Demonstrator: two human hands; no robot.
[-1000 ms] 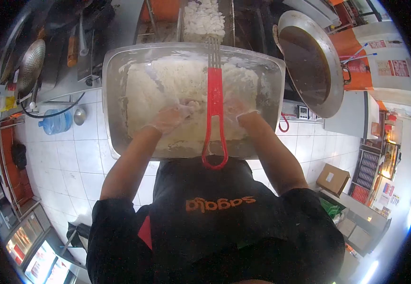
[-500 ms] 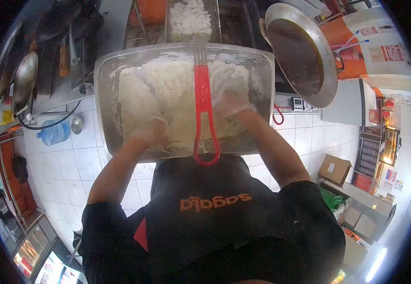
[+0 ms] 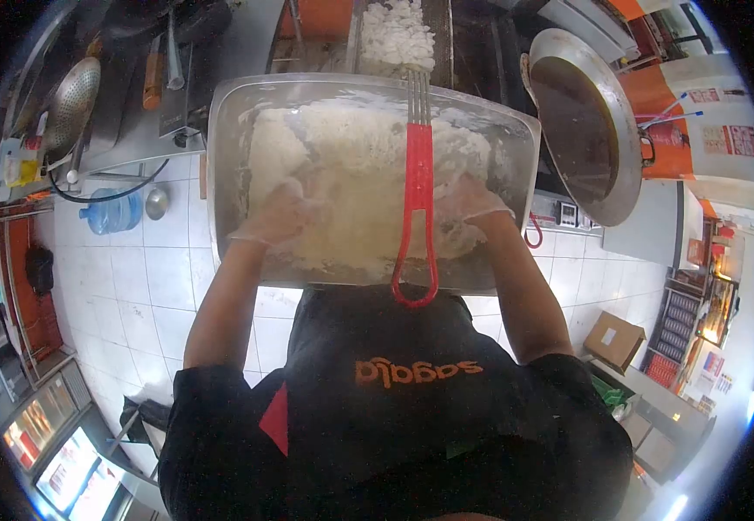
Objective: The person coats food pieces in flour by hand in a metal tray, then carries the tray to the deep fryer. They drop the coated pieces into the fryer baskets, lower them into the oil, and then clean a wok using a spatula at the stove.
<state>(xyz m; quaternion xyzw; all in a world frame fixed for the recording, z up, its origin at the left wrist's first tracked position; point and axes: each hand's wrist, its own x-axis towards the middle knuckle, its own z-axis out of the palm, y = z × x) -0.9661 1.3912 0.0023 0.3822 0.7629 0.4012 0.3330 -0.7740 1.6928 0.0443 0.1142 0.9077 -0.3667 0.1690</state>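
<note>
A large rectangular tub (image 3: 229,165) in front of my body holds white powder (image 3: 359,187) that looks like flour, heaped towards the far side. My left hand (image 3: 286,213), in a clear plastic glove, is inside the tub at its left, fingers apart and somewhat blurred over the powder. On the right side, my right hand (image 3: 470,200), gloved the same way, is down at the powder; its fingers are partly hidden and blurred. Between the hands, a red-handled tool (image 3: 418,165) with thin metal tines lies across the tub from far rim to near rim.
Beyond the tub, a narrow metal tray (image 3: 398,39) holds pale, floury pieces. A wide pan of dark liquid (image 3: 572,126) stands at the right. At the left are a perforated skimmer (image 3: 73,100) on the counter and a blue water jug (image 3: 112,213) on the tiled floor.
My left hand has lifted slightly and shows more of its glove. My right hand has shifted right of the red-handled tool. The whole view has swung, so everything appears further right.
</note>
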